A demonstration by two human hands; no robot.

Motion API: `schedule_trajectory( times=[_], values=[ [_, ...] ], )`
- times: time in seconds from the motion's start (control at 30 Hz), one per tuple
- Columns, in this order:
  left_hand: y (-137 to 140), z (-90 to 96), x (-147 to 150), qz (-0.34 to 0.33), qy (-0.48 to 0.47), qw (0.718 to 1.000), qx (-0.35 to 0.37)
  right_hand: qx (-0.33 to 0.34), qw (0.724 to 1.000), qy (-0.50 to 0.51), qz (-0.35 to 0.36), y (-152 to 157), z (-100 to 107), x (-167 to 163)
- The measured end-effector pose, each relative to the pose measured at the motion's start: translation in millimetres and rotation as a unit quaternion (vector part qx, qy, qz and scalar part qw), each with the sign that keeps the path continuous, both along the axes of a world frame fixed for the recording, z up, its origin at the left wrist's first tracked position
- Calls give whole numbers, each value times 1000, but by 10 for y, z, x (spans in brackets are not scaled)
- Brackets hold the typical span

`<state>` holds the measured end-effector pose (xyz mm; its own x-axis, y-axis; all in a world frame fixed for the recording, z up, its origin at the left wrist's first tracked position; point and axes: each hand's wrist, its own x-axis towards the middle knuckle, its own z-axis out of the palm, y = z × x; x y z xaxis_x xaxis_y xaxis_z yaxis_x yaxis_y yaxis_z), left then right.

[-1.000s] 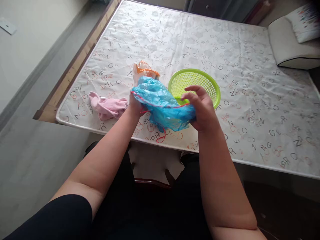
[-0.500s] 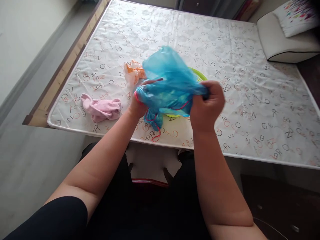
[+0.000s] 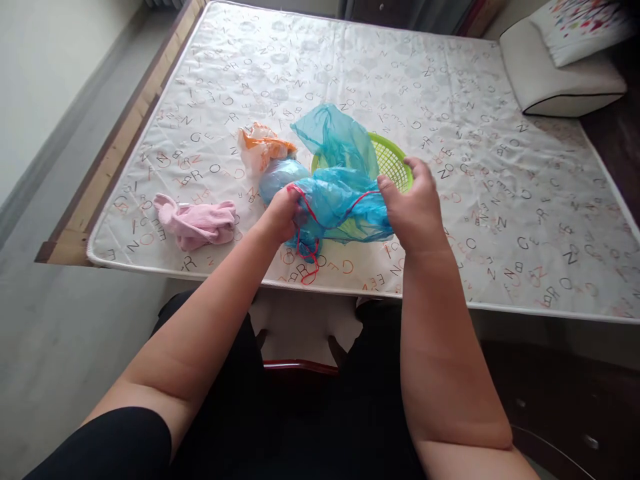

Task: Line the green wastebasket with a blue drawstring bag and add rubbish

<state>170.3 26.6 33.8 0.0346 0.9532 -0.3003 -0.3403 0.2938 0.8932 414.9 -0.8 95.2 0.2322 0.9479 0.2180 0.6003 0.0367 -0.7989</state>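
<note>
A thin blue plastic bag (image 3: pixel 340 193) with a red drawstring spreads between my hands, over the near part of a green plastic basket (image 3: pixel 393 160). My left hand (image 3: pixel 284 215) is closed on the bag's left edge, by the red string. At the bag's right side is my right hand (image 3: pixel 414 203), thumb and fingers apart; its palm faces the bag, and I cannot see a grip. Below the bag lies a crumpled blue bundle (image 3: pixel 305 248) with a loop of red string. Left of the bag sit a pale blue plastic bag (image 3: pixel 281 177) and an orange-and-white plastic bag (image 3: pixel 265 147).
A folded pink cloth (image 3: pixel 197 223) lies to the left on the letter-printed mattress (image 3: pixel 240 80). At the far right stands a cream cushioned seat (image 3: pixel 560 73) with a patterned pillow (image 3: pixel 580 30). The mattress's near edge runs just in front of my lap.
The blue bag has come down and spread flatter, uncovering more of the green basket. My right hand has opened from its fist around the bag's bunched edge. The view has shifted slightly.
</note>
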Motion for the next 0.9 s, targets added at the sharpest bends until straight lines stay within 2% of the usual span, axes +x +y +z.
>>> schedule_trajectory(
  times=[0.07, 0.13, 0.2, 0.27, 0.33, 0.5, 0.57, 0.67, 0.73, 0.8, 0.9],
  values=[
    [30, 29, -66, 14, -23, 1000, 6, 30, 999, -17, -2, -58, 139, -15],
    [35, 93, -122, 26, -32, 999, 22, 33, 998, -28, 41, -89, 220, -7],
    [19, 167, -147, 27, -24, 998, 45, 7, 994, -31, 104, -84, 219, 25],
    [-3, 225, -138, 25, -6, 998, 51, -25, 991, -35, 128, -59, 181, 62],
    [-15, 246, -112, 25, 14, 999, 44, -28, 995, -37, 90, -34, 166, 86],
    [32, 128, -108, 49, 31, 997, 47, 64, 993, -4, -95, 6, 217, 166],
    [65, 52, -142, 69, 53, 996, 31, 47, 990, 4, -135, 45, 135, 246],
    [95, -16, -183, 91, 100, 990, -32, -13, 987, 28, -159, 125, -114, 380],
    [95, -16, -191, 93, 103, 989, -53, -28, 985, 38, -165, 163, -272, 437],
    [79, 9, -184, 78, 83, 992, -44, -37, 986, 40, -157, 177, -362, 451],
    [37, 38, -162, 31, 63, 998, -4, -59, 989, 23, -131, 161, -364, 411]
  ],
)
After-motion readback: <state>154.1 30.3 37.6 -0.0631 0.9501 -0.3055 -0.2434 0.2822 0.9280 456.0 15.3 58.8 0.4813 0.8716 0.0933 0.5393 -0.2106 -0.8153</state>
